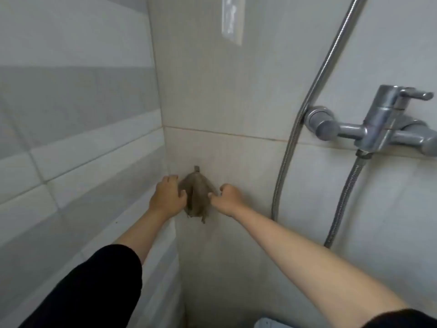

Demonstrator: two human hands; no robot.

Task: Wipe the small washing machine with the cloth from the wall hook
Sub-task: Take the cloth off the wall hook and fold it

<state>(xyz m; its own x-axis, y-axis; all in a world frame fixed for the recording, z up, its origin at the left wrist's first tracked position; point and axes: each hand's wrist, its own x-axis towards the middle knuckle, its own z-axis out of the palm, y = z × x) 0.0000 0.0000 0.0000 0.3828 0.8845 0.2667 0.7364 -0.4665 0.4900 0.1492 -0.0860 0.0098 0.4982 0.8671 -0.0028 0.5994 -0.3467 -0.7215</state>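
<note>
A crumpled grey-brown cloth hangs from a small metal wall hook on the beige tiled wall, close to the corner where that wall meets the grey-and-white banded tile wall on the left. The cloth fans out downward from the hook, and its ragged lower end dangles below both hands.

The left hand is on the cloth's left edge: the thumb lies across the front of the fabric and the fingers curl around toward the wall side, closed on the cloth. The right hand is at the cloth's right edge with its fingers curled together into a loose fist; the thumb and forefinger pinch the fabric's right fold. The cloth sits between the two hands, touching both, with its top on the hook.

Both arms reach forward from the lower edge of the view, each with a black sleeve pushed up above the bare forearm.

To the right on the wall, well apart from the cloth, is a chrome shower mixer tap with a lever handle, and a flexible metal shower hose loops down beside it. A pale plate is mounted high on the beige wall. At the bottom edge, a corner of a white object shows; what it is cannot be told.
</note>
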